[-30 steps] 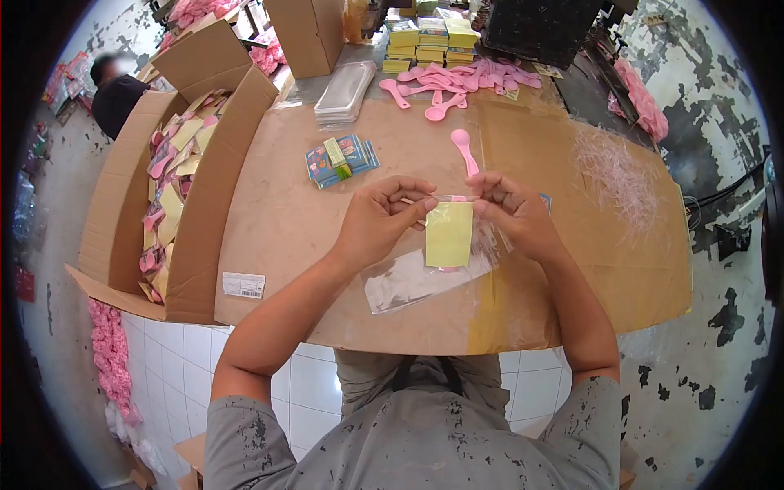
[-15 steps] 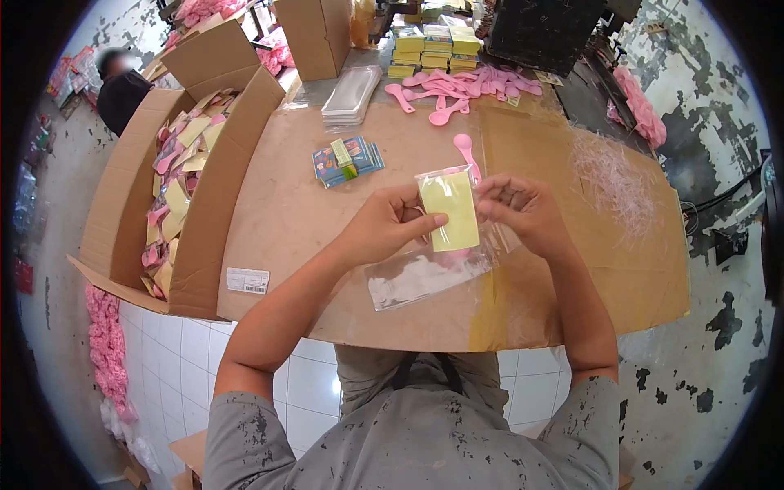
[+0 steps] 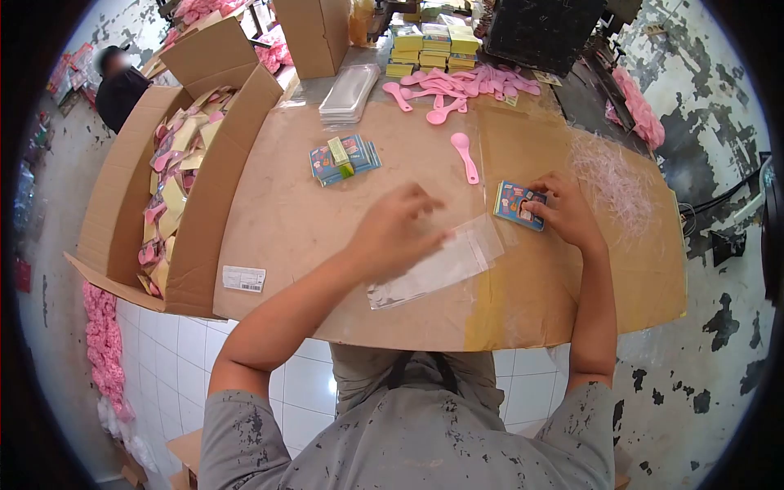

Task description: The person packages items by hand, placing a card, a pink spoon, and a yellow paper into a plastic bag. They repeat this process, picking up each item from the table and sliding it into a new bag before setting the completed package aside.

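Note:
My left hand, blurred by motion, hovers above the cardboard-covered table with thumb and fingers apart and nothing visible in it. Below it lies a flat clear plastic bag. My right hand grips a small stack of blue printed cards with yellowish edges, low over the right part of the table. A single pink spoon lies between and beyond my hands. Farther left is a banded bundle of blue cards.
An open carton at left is filled with pink-and-yellow packets. At the back are stacked clear bags, a pile of pink spoons and card stacks. Shredded plastic strands lie right. Another person is at far left.
The yellow card in clear wrapping has left my left hand and is not distinguishable now. My hands have moved apart; the right now grips blue cards. The clear bag lies uncovered.

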{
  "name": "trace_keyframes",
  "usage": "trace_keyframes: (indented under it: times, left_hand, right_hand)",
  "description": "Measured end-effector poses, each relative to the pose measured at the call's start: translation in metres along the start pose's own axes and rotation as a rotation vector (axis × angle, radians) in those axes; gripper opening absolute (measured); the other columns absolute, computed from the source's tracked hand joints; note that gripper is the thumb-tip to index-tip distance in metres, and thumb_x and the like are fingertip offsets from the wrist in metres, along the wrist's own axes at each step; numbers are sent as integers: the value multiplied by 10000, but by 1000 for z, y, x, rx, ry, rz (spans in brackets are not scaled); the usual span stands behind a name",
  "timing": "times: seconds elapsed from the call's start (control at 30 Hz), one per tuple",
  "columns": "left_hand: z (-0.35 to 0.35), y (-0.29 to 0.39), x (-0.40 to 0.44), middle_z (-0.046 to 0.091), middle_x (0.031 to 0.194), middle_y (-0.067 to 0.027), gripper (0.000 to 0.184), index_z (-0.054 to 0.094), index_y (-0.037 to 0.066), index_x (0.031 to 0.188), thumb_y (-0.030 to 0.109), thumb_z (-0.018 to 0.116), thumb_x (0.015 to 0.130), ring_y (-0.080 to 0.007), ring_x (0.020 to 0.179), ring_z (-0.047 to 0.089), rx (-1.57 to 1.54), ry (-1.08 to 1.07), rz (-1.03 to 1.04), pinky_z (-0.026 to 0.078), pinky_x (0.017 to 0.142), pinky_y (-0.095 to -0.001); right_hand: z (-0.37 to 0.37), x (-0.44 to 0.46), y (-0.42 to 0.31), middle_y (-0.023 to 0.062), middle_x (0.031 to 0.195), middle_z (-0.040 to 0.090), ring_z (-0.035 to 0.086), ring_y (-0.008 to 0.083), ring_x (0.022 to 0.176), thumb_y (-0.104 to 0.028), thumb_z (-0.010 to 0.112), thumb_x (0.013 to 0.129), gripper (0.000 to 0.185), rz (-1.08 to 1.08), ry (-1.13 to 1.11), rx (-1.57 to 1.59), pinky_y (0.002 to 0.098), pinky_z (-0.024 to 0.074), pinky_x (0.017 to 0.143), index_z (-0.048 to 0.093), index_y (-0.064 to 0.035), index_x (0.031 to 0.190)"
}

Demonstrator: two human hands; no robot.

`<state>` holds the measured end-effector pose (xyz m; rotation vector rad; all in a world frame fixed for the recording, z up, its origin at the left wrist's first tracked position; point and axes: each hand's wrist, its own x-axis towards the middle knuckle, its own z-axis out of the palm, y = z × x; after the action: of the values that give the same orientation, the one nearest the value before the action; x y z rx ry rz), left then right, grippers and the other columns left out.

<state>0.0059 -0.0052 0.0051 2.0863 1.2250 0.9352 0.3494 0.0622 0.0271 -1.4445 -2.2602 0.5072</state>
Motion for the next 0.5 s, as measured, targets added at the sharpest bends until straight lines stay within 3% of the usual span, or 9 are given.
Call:
trace_keyframes:
  times: [0.1,0.2,0.3,0.4,0.5]
  left_hand:
    - [10,2,-4,645,999,-114,295,740,47,1073,192,844,838,-234,911,648,230,-55,165,522,768,-357]
    - [9,-5,-2,652,978,-99,269,735,30,1053,173,838,850,-206,837,642,50,-108,75,514,707,-351]
    - [7,1,-1,646,944,-84,229,733,12,1033,127,826,858,-176,777,634,-143,-113,-198,515,691,-319]
    - [9,-3,-1,647,895,-72,184,723,-2,1025,81,797,879,-151,737,621,-168,-79,-186,515,686,-294]
    - [12,-6,-3,658,874,-66,161,714,-13,1022,68,773,897,-150,745,626,-138,-80,-114,523,700,-302]
  right_hand:
    - [2,1,2,112,1059,690,656,253,1026,-175,789,879,264,80,49,66,397,488,885,724,-9,1073]
    - [4,3,6,97,1011,697,655,238,985,-162,784,878,232,133,71,150,380,480,869,717,-27,1054]
    - [13,2,11,82,990,705,657,218,950,-143,772,879,205,31,224,134,382,478,867,708,-43,1046]
    - [8,2,9,66,1015,701,659,183,966,-105,741,911,155,14,280,137,353,482,861,687,-33,1036]
    - [2,-4,-2,53,1020,692,656,161,990,-66,716,941,104,64,162,583,329,495,875,669,-25,1025]
